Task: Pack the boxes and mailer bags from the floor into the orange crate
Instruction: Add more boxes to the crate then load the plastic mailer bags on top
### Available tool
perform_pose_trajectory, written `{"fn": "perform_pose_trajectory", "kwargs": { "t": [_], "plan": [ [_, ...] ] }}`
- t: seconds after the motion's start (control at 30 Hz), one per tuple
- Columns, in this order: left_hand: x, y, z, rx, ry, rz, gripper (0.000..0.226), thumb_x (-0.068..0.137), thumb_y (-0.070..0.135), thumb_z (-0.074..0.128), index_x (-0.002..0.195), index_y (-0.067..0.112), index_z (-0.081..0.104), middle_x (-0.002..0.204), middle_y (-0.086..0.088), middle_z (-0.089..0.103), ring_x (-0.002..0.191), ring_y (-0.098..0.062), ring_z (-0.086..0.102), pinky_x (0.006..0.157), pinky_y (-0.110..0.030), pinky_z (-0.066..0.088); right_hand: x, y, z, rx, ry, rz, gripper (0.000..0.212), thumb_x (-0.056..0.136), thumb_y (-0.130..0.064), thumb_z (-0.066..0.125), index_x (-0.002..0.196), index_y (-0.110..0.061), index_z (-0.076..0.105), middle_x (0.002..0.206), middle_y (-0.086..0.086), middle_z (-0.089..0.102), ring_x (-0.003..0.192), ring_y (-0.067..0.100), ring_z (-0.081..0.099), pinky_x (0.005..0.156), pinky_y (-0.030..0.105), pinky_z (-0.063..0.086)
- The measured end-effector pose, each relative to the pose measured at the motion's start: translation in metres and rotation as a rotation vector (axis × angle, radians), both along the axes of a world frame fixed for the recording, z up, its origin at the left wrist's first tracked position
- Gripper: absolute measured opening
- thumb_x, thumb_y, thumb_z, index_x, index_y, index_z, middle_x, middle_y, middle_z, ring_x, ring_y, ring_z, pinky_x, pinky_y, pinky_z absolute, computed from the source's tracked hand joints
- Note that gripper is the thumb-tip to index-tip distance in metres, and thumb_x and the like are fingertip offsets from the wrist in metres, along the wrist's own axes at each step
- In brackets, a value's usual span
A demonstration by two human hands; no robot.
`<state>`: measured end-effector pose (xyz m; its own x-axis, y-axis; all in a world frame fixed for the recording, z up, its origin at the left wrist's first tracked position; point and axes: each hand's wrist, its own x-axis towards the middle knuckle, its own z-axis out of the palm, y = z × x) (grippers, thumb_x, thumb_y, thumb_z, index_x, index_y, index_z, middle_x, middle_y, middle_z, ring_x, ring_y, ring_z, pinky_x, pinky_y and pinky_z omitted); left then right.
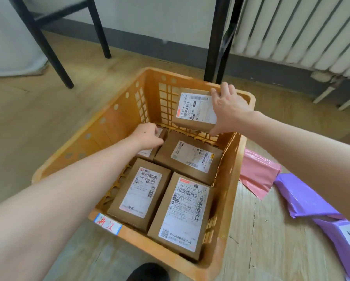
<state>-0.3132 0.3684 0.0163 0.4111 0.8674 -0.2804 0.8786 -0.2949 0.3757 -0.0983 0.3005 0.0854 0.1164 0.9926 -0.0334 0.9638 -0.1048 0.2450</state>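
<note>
Four labelled boxes (141, 191), perhaps five, are inside the orange crate (117, 110); pink mailer (257, 175), purple mailers (303, 197) lie beside.

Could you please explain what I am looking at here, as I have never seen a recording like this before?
There is no machine here: a person packs parcels with bare hands. The single picture comes from a camera worn on the person's head, looking forward and down. On the wooden floor stands an orange crate. Three cardboard boxes lie flat inside it, labels up. The right hand holds a labelled box above the crate's far end. The left hand reaches into the crate and seems to grip a small box at the far left. On the floor to the right of the crate lie a pink mailer bag and purple mailer bags, not yet packed.
</note>
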Motion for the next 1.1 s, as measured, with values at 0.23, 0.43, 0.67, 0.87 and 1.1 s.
{"fn": "perform_pose_trajectory", "kwargs": {
  "t": [0.23,0.43,0.67,0.87,1.1],
  "plan": [
    [0.012,-0.022,-0.049,-0.19,0.083,0.015,0.05,0.085,0.023,0.059,0.129,0.002,0.049,0.121,-0.013,0.056,0.111,-0.027,0.053,0.084,-0.03,0.046,-0.006,0.01,-0.023,-0.039,-0.05,-0.018,0.125,0.057,-0.06,0.081,0.151,-0.008,0.016,0.143,0.016,0.028,0.129,0.031,0.032,0.097,0.039,0.046],
    [0.013,-0.025,-0.055,-0.17,0.161,0.042,0.061,0.081,0.034,0.061,0.132,0.008,0.041,0.132,-0.017,0.041,0.123,-0.034,0.038,0.095,-0.039,0.042,-0.016,0.015,-0.031,0.003,-0.129,0.052,0.126,0.058,-0.061,0.08,0.151,-0.007,0.014,0.139,0.015,0.03,0.125,0.03,0.033,0.1,0.039,0.043],
    [0.012,-0.028,-0.052,-0.253,0.019,0.083,0.047,0.081,0.027,0.063,0.121,0.007,0.049,0.109,-0.007,0.053,0.098,-0.022,0.052,0.079,-0.031,0.049,-0.015,0.011,-0.032,0.0,-0.114,0.034,0.128,0.058,-0.064,0.078,0.151,-0.008,0.011,0.141,0.017,0.027,0.128,0.033,0.03,0.102,0.041,0.041],
    [-0.003,-0.029,-0.059,-0.247,0.006,0.022,0.052,0.08,0.023,0.06,0.13,0.011,0.05,0.126,-0.01,0.055,0.112,-0.024,0.053,0.09,-0.035,0.05,-0.013,0.014,-0.024,-0.112,0.167,-0.041,0.124,0.059,-0.06,0.078,0.151,-0.014,0.009,0.142,0.016,0.022,0.131,0.033,0.024,0.103,0.044,0.04],
    [-0.015,-0.003,-0.041,-0.001,-0.255,0.185,0.047,0.087,0.009,0.055,0.133,0.009,0.049,0.136,-0.012,0.048,0.12,-0.024,0.049,0.095,-0.031,0.042,-0.009,0.009,-0.032,-0.169,0.15,0.051,0.128,0.057,-0.06,0.08,0.152,-0.016,0.006,0.147,0.015,0.017,0.136,0.034,0.019,0.109,0.047,0.034]
  ]
}}
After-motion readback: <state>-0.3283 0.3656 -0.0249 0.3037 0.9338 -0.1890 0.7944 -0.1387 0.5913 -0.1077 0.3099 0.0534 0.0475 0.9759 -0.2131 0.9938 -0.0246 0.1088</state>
